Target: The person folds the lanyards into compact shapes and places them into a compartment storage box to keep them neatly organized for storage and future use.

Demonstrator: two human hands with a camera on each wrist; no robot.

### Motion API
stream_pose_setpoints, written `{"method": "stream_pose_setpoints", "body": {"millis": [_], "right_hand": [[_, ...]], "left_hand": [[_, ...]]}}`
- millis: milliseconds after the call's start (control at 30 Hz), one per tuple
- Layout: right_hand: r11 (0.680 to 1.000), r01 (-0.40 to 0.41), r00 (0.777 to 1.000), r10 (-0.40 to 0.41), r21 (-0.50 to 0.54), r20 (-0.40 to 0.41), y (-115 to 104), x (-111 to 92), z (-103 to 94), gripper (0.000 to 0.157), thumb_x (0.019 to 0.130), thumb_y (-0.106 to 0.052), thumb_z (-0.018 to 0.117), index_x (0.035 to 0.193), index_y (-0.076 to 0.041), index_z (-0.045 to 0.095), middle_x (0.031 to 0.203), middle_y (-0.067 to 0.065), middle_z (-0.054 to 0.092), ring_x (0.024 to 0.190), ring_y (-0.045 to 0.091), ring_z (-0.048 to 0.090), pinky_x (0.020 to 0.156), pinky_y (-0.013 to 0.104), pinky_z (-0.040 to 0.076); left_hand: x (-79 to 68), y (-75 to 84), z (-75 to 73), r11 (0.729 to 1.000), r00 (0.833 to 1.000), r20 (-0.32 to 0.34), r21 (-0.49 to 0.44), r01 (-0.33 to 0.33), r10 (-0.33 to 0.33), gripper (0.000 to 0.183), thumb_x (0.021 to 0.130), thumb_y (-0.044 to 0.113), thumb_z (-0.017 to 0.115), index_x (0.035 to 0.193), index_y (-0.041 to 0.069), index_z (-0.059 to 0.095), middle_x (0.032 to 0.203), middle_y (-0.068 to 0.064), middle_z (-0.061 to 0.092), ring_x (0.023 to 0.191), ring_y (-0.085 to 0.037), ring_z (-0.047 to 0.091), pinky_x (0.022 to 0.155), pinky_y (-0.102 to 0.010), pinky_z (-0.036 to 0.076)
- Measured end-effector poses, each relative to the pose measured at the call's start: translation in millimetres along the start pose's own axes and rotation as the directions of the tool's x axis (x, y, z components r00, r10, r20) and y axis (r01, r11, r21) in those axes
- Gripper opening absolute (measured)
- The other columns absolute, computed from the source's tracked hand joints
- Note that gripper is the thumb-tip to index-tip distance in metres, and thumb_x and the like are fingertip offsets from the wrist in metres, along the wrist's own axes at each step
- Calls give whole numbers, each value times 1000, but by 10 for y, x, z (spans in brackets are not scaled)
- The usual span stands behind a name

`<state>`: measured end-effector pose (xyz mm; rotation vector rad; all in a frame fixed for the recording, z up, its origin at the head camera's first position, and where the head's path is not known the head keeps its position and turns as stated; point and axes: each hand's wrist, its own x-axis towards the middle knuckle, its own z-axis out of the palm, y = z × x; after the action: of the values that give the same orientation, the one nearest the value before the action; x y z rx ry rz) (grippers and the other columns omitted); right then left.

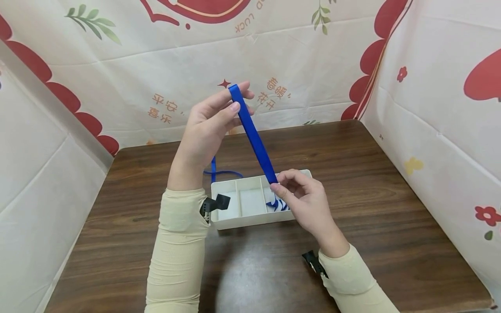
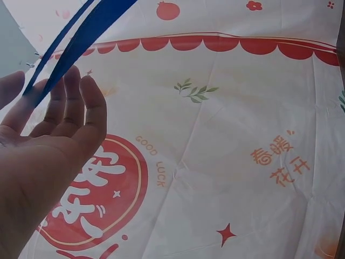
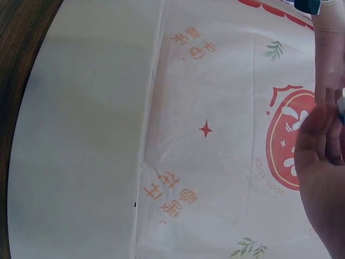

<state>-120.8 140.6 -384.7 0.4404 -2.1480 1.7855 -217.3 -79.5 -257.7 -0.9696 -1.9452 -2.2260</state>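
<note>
A blue ribbon stretches slantwise between both hands above the tray. It passes over the index finger of my left hand, and the left wrist view shows two strands of it leaving that finger. The left thumb stands apart from the ribbon there, and the other fingers are loosely extended. Lower down, my right hand pinches the ribbon's lower end between thumb and fingers. Beneath lies a white divided tray with several blue ribbon pieces in its right compartment. In the right wrist view the right hand is partly cut off.
The tray stands on a brown wooden table. More narrow blue ribbon lies behind the tray's left end. Printed white cloth surrounds the table at the back and sides. Black camera mounts sit on both wrists.
</note>
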Motion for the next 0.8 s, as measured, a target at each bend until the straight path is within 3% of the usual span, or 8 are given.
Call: {"method": "stream_pose_setpoints", "body": {"millis": [133,333,500,633,700,800], "right_hand": [[999,-47,996,46,15,74,4,19,-11,13,95,0,77,106,1,72,97,7,71,84,13,66,77,19,60],[987,-158,983,158,-10,95,-31,29,-44,11,96,-6,78,105,-1,74,95,10,73,82,13,66,74,21,58],[995,-100,989,101,-19,105,-23,29,-42,21,94,-4,79,115,-2,76,92,12,75,79,11,68,74,20,60],[991,-46,994,58,-125,92,-9,36,-47,10,95,-8,80,105,-7,80,86,8,74,74,14,62,65,22,54],[987,-39,996,51,-154,78,-1,37,-46,8,95,-10,80,102,-8,80,85,8,74,73,15,61,65,23,54],[982,-19,998,28,-186,48,14,28,-40,9,94,-10,81,102,-8,81,87,7,76,73,14,62,66,22,55]], "left_hand": [[-1,8,4,1000,1000,11,-2,-4,4,43,109,14,52,150,4,59,138,-18,65,118,-35,69,108,-48,53],[0,14,29,1000,1000,19,24,-2,2,43,107,13,55,149,5,60,135,-14,68,120,-31,69,109,-48,53],[-1,29,25,987,995,89,159,27,-41,54,104,11,62,158,15,53,128,-12,68,120,-27,65,108,-46,53],[-13,63,7,939,976,184,339,51,-120,74,103,18,68,167,37,35,128,-7,72,115,-23,70,107,-50,55],[-11,71,0,925,962,222,375,64,-157,81,103,20,69,168,44,28,129,-8,74,114,-23,73,109,-51,55],[-7,76,-6,926,950,253,368,82,-185,85,103,18,69,168,47,23,128,-11,75,114,-24,75,110,-50,55]]}}
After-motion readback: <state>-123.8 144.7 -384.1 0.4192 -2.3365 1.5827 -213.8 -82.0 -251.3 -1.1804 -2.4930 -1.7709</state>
